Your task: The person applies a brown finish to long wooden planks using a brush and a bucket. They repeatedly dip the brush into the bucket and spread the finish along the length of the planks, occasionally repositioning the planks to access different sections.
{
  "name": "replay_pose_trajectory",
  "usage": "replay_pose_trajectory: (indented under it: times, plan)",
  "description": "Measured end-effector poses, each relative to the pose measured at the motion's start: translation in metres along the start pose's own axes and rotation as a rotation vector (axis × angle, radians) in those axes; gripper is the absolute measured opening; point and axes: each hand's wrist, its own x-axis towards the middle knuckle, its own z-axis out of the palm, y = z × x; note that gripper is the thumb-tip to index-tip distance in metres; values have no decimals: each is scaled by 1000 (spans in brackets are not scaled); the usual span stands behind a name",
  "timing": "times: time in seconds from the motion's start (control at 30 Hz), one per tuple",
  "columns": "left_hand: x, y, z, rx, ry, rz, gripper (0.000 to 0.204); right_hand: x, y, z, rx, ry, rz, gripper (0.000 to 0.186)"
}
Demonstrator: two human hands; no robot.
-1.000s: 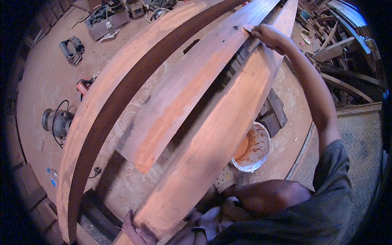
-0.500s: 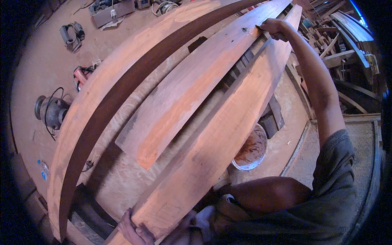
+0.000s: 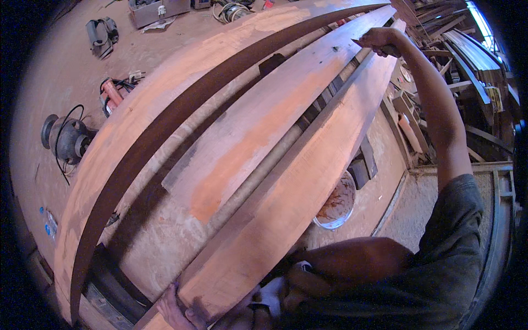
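Note:
In my right hand, near the far end of the middle board, is a small flat spreader, held at the board's surface beside a dark knot. Orange-tan filler is spread along that board. My left hand grips the near end of the right-hand wooden beam, which has pale orange patches. On the left lies a long curved timber with a dark brown inner face. A white bucket, stained with reddish-brown mixture, sits partly hidden under the right-hand beam, near my bent leg.
A metal motor with a cord, a red power tool, a dark grey tool and a crate lie on the floor at left. Scrap timber is heaped at upper right, above a metal-framed panel.
My right hand and spreader have moved toward the upper right along the middle board. My left hand keeps hold of the beam's near end, and the view has shifted slightly.

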Motion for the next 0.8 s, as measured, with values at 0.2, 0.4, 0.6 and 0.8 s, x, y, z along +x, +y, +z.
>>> replay_pose_trajectory:
  times: [0.2, 0.4, 0.6, 0.8]
  plan:
    - [-5, -6, -3, 17, 17, -42, 75, -4, -27, 30, 114, 101, -328, 35]
    - [1, 1, 5, -12, 104, -10, 75, -25, -53, 40, -53, -156, -191, 46]
    - [3, 7, 6, 15, 139, 62, 70, -87, -61, 49, 285, 266, -318, 44]
    - [0, 8, 6, 52, 126, 109, 59, -60, -19, 102, 343, 477, -422, 42]
